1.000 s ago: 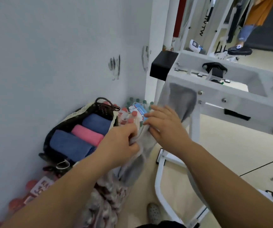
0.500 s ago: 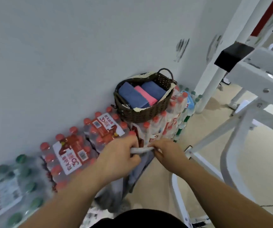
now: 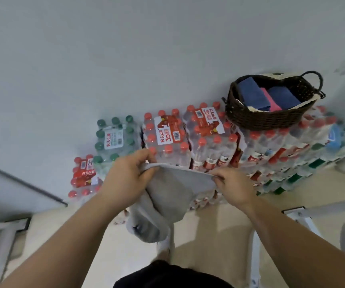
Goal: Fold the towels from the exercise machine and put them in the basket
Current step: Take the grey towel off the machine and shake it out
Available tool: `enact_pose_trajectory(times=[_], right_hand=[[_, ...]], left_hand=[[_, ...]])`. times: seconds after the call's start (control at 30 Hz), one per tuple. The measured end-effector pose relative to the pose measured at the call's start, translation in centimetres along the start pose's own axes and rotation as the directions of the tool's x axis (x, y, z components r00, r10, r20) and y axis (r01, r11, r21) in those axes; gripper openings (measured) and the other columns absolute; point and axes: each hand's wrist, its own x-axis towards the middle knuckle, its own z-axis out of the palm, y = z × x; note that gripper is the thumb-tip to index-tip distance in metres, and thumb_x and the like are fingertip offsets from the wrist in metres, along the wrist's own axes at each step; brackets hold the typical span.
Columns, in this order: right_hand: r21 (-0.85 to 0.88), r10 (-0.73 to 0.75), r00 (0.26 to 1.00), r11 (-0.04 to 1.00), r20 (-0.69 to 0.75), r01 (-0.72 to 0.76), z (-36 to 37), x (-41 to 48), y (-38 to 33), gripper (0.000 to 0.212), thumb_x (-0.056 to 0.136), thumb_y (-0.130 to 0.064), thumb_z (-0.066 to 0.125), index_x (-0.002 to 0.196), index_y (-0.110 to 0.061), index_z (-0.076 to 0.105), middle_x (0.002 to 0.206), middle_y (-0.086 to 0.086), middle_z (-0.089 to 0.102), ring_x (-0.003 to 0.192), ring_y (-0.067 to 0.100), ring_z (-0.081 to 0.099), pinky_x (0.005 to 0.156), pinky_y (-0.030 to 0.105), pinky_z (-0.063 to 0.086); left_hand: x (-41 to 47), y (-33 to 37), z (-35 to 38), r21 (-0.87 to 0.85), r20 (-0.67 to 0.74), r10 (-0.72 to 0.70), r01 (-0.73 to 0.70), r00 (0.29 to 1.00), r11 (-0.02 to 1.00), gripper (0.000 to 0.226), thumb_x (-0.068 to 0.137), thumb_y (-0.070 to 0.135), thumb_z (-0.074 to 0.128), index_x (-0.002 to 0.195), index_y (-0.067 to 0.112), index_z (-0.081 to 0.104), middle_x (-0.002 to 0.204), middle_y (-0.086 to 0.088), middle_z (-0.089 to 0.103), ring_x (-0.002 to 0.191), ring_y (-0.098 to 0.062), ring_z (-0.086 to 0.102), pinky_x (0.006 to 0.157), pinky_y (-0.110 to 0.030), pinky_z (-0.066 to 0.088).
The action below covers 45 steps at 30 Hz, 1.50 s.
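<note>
Grey cloth fills the centre of the frame: a grey towel (image 3: 173, 190) hangs in the air between the person's two hands, above the pale floor (image 3: 219, 235) and in front of stacked packs of bottled water. The left hand (image 3: 126, 179) has its fingers curled round the towel's upper left corner, with cloth bunched under the palm. The right hand (image 3: 234, 188) pinches the upper right corner between thumb and fingertips. The top edge runs nearly straight from one hand to the other, sloping a little down to the right. The rest of the towel sags in loose folds toward the lower centre, where its bottom covers part of a light shoe (image 3: 163, 246).

At the upper right of the frame, well apart from the grey towel, a dark brown wicker basket (image 3: 265, 119) with a loop handle stands on top of the bottle packs, close to the pale wall (image 3: 105, 59). A cream liner shows along its rim. Folded towels lie side by side inside it: a blue towel (image 3: 252, 94) on the left, a pink towel (image 3: 271, 101) in the middle and a second blue towel (image 3: 285, 96) on the right.

Red-capped bottle packs (image 3: 167, 134) line the wall across the middle of the frame, and a green-capped pack (image 3: 113, 136) sits to their left. A white metal tube (image 3: 253, 256) rises at the lower right, beside the right forearm.
</note>
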Motion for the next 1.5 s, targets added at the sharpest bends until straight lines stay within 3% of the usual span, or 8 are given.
enact_pose_trajectory(times=[0.3, 0.53, 0.77, 0.9, 1.0, 1.1, 1.27, 1.5], right_hand=[[-0.046, 0.05, 0.999, 0.998, -0.015, -0.051, 1.8, 0.8, -3.0, 0.014, 0.093, -0.015, 0.061, 0.089, -0.014, 0.074, 0.092, 0.004, 0.059, 0.088, 0.024, 0.056, 0.081, 0.041, 0.049], [-0.012, 0.156, 0.964, 0.987, -0.214, -0.162, 2.4, 0.6, -6.2, 0.015, 0.096, -0.019, 0.059, 0.1, -0.019, 0.073, 0.084, 0.002, 0.064, 0.078, 0.025, 0.059, 0.069, 0.037, 0.048], [0.058, 0.288, 0.899, 0.957, -0.331, -0.285, 3.2, 0.8, -11.1, 0.015, 0.101, -0.025, 0.048, 0.098, -0.021, 0.062, 0.065, -0.003, 0.061, 0.059, 0.02, 0.058, 0.058, 0.04, 0.052], [0.316, 0.432, 0.844, 0.888, -0.318, -0.335, 3.6, 1.0, -13.2, 0.014, 0.102, -0.018, 0.049, 0.097, -0.022, 0.061, 0.073, 0.0, 0.069, 0.065, 0.019, 0.068, 0.059, 0.037, 0.056], [0.48, 0.538, 0.787, 0.799, -0.302, -0.362, 3.5, 1.2, -14.4, 0.014, 0.103, -0.018, 0.049, 0.099, -0.022, 0.061, 0.071, 0.006, 0.07, 0.061, 0.021, 0.068, 0.055, 0.035, 0.056], [0.574, 0.625, 0.723, 0.721, -0.295, -0.389, 2.7, 2.1, -14.6, 0.014, 0.103, -0.018, 0.048, 0.107, -0.016, 0.062, 0.066, 0.01, 0.065, 0.052, 0.022, 0.06, 0.05, 0.036, 0.053], [0.862, 0.728, 0.637, 0.469, -0.254, -0.192, 0.7, 5.7, -13.7, 0.016, 0.104, -0.014, 0.047, 0.097, -0.017, 0.061, 0.07, 0.009, 0.065, 0.05, 0.019, 0.059, 0.055, 0.033, 0.056], [0.881, 0.725, 0.635, 0.451, -0.267, -0.144, 0.9, 12.8, -7.8, 0.01, 0.101, -0.02, 0.053, 0.1, -0.026, 0.061, 0.109, 0.003, 0.07, 0.097, 0.019, 0.071, 0.086, 0.045, 0.06]], left_hand=[[-4.8, -8.1, -3.9, 0.096, -0.214, -0.123, 0.146, 0.969, 0.985, 0.017, 0.09, 0.015, 0.067, 0.079, 0.025, 0.059, 0.073, 0.01, 0.057, 0.073, -0.001, 0.052, 0.064, -0.013, 0.036], [-4.2, -15.9, -4.9, 0.309, -0.207, 0.005, 0.061, 0.978, 0.949, 0.007, 0.086, 0.016, 0.069, 0.082, 0.013, 0.074, 0.085, -0.002, 0.057, 0.08, -0.027, 0.057, 0.064, -0.037, 0.05], [-2.6, -20.7, -4.5, 0.321, -0.113, -0.308, 0.328, 0.945, 0.888, 0.006, 0.081, 0.02, 0.067, 0.075, 0.018, 0.069, 0.074, 0.001, 0.054, 0.066, -0.024, 0.05, 0.058, -0.03, 0.039], [-1.4, -22.3, -3.3, 0.027, -0.079, -0.555, 0.559, 0.828, 0.829, 0.01, 0.087, 0.02, 0.06, 0.081, 0.02, 0.067, 0.07, -0.001, 0.065, 0.062, -0.024, 0.059, 0.06, -0.03, 0.046], [-0.7, -21.9, -2.3, -0.435, 0.04, -0.757, 0.693, 0.652, 0.574, 0.012, 0.093, 0.014, 0.052, 0.089, 0.01, 0.062, 0.068, -0.014, 0.063, 0.047, -0.025, 0.053, 0.047, -0.028, 0.043], [0.3, -19.9, -1.9, -0.651, 0.055, -0.792, 0.623, 0.608, 0.433, 0.013, 0.098, 0.015, 0.045, 0.096, 0.009, 0.056, 0.069, -0.018, 0.059, 0.043, -0.022, 0.05, 0.039, -0.023, 0.032], [3.4, -15.9, -1.9, -0.726, -0.179, -0.684, 0.374, 0.707, 0.577, 0.015, 0.103, 0.019, 0.044, 0.09, 0.024, 0.051, 0.08, -0.007, 0.07, 0.056, -0.025, 0.067, 0.045, -0.033, 0.052], [10.2, -16.3, 1.7, -0.398, -0.411, -0.496, 0.339, 0.765, 0.852, 0.013, 0.097, 0.022, 0.052, 0.101, 0.032, 0.06, 0.096, 0.005, 0.069, 0.09, -0.017, 0.063, 0.08, -0.031, 0.049]])
